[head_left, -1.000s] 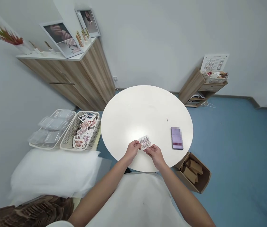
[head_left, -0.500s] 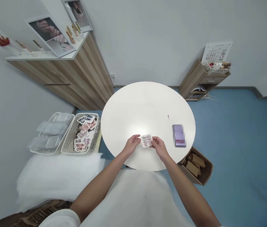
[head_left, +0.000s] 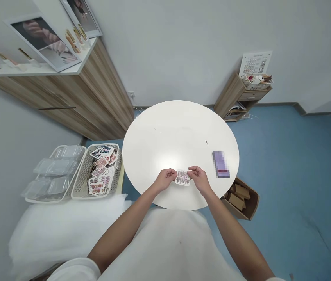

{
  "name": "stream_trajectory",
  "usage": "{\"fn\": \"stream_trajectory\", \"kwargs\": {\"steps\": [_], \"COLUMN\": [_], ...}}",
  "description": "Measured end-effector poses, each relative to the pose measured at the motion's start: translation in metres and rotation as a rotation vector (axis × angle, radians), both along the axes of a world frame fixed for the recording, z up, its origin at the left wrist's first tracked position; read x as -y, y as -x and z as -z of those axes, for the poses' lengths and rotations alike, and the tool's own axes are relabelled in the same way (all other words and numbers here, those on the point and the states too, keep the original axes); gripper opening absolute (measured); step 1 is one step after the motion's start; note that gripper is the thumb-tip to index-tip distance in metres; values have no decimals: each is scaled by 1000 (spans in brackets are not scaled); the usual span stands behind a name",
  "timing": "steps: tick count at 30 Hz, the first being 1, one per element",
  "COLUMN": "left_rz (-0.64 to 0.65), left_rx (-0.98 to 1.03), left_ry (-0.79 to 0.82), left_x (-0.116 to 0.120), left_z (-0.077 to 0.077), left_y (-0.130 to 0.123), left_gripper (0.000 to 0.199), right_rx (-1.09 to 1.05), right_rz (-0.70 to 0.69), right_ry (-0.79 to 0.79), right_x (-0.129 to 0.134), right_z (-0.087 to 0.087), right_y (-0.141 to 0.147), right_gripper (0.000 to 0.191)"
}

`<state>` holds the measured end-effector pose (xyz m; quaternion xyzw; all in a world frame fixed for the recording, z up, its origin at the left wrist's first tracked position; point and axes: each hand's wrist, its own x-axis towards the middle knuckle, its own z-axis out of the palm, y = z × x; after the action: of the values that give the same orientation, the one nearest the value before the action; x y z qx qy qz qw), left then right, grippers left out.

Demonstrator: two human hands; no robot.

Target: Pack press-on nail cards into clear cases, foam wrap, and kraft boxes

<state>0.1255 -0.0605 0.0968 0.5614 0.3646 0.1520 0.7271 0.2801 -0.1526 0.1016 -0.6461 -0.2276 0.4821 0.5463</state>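
A small white card of press-on nails (head_left: 183,178), with pinkish-purple nails in two rows, is held just over the near part of the round white table (head_left: 179,121). My left hand (head_left: 165,179) pinches the card's left edge between thumb and fingers. At the opposite edge, my right hand (head_left: 199,179) grips the upper right corner. To the right on the tabletop lies a purple pack (head_left: 220,164), blurred by pixelation.
Left of the table, a white basket (head_left: 77,191) holds many nail cards, beside another basket (head_left: 54,200) of clear plastic boxes. A cardboard box (head_left: 252,203) with brown card pieces stands at the right. Wooden cabinets (head_left: 106,89) line the wall.
My left hand has closed on the card's left edge, where it was apart before. The card has turned slightly, and the whole view has shifted a little.
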Motion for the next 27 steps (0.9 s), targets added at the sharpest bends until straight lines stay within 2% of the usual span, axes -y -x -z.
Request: {"fn": "stream_trajectory", "kwargs": {"steps": [5,10,14,18,23,27], "left_rz": [-31,-105,-119,-157,-188,-202], "left_rx": [9,-17,-27,-20,-52,-68], "left_ry": [18,29,38,14,-5,1], "left_x": [4,11,13,17,25,31], "left_z": [4,5,0,-1,5,7], "left_y": [2,2,0,-2,-3,-6], "left_gripper": [21,24,25,24,23,23], "right_rx": [-39,-119,-91,-34,-28,40], "right_rz": [49,-12,-56,-112,-200,-305], "right_ry": [-22,-29,-25,-23,-21,-13], "right_x": [-1,2,8,16,27,33], "right_z": [0,2,4,6,11,11], "right_y": [2,-1,-5,-12,-18,-21], "right_gripper": [27,25,28,42,65,71]}}
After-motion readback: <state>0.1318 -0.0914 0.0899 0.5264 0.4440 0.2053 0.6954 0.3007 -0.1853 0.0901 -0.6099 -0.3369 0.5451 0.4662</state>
